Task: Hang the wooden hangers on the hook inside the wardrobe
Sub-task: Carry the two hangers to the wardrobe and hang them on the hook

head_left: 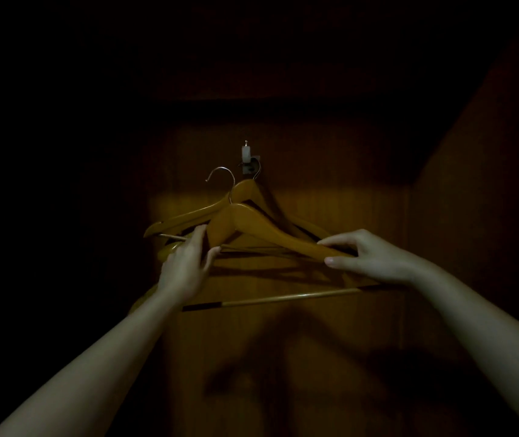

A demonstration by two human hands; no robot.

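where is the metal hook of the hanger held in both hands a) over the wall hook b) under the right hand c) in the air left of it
c: on the held hanger, the metal hook curves free in the air, left of the wall hook.

One golden-brown wooden hanger hangs from the wall hook on the wardrobe's back panel, and a second hanger tilts just in front, its wire hook free.

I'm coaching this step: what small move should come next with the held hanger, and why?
Probably lift the front hanger slightly and shift it right: its wire hook sits free, left of the wall hook, where the rear hanger already seems hung.
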